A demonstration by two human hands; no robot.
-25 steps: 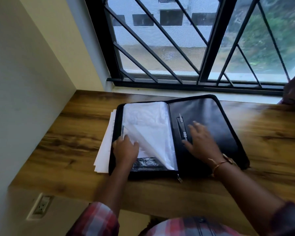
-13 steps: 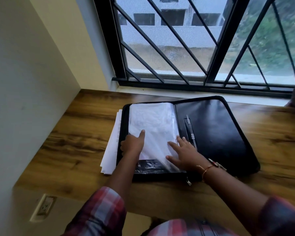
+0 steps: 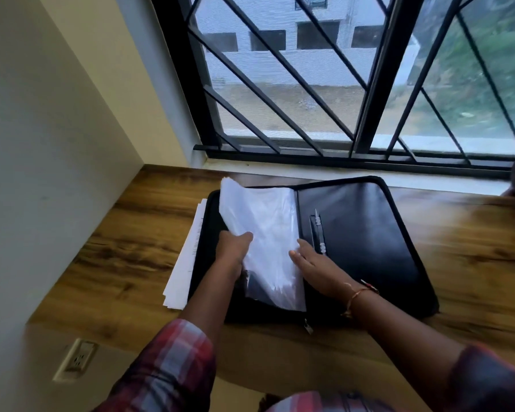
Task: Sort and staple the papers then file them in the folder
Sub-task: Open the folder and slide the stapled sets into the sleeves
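Note:
A black zip folder (image 3: 366, 233) lies open on the wooden desk (image 3: 125, 257). Clear plastic sleeves (image 3: 265, 233) fill its left half, and a metal ring clip (image 3: 318, 233) runs down the spine. My left hand (image 3: 232, 251) grips the left edge of the sleeves and lifts them off the left cover. My right hand (image 3: 312, 266) rests flat with fingers spread on the sleeves' right edge beside the rings. A stack of white papers (image 3: 188, 257) sticks out from under the folder's left side.
A wall (image 3: 42, 173) closes the desk on the left, with a power socket (image 3: 76, 359) below the desk edge. A barred window (image 3: 339, 84) runs along the back. Bare wood lies to the right of the folder.
My left hand has taken hold of the sleeves' left edge and raised it, so the bundle now stands tilted toward the spine. My right hand shifted slightly toward the rings. The camera moved closer.

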